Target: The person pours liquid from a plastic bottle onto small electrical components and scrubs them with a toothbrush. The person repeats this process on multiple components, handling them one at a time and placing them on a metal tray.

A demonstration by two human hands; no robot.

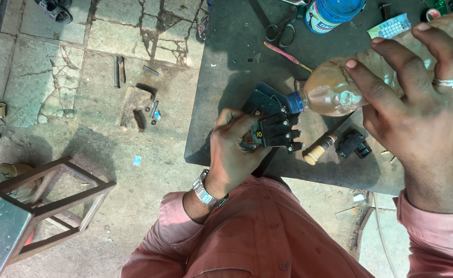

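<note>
My left hand (235,145) grips a black electrical switch part (275,128) with several metal terminals, held over the near edge of a dark metal table (226,67). My right hand (416,108), with a ring on one finger, holds a clear plastic bottle of brownish liquid (334,90) tipped on its side. The bottle's blue cap end (294,102) points down at the switch part and almost touches it. A metal watch sits on my left wrist.
On the table lie a wooden-handled tool (323,145), a small black part (352,144), scissors (282,30), a pink stick (288,55) and a blue-lidded container (332,13). A wooden frame stool (56,201) stands at the lower left on cracked stone floor with small metal pieces (118,72).
</note>
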